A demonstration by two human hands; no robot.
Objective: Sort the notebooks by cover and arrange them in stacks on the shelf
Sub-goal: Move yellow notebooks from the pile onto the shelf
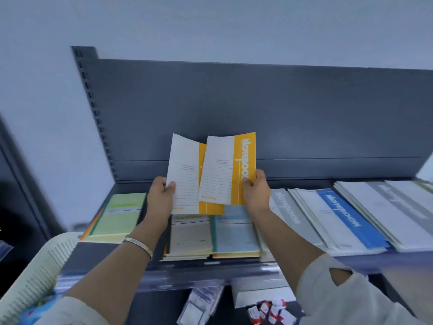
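One wide-angle camera on the person's head faces forward and slightly down at the shelf from close range. Both forearms enter from the bottom edge. The left hand and right hand grip the orange notebooks at frame centre. The shelf's back panel slants across the upper half.

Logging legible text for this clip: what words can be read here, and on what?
"Notebook": orange notebook in the right hand.
"Notebook": grey notebook on the shelf.
"Notebook": blue notebook on the shelf.
All smaller print: too blurred to read.
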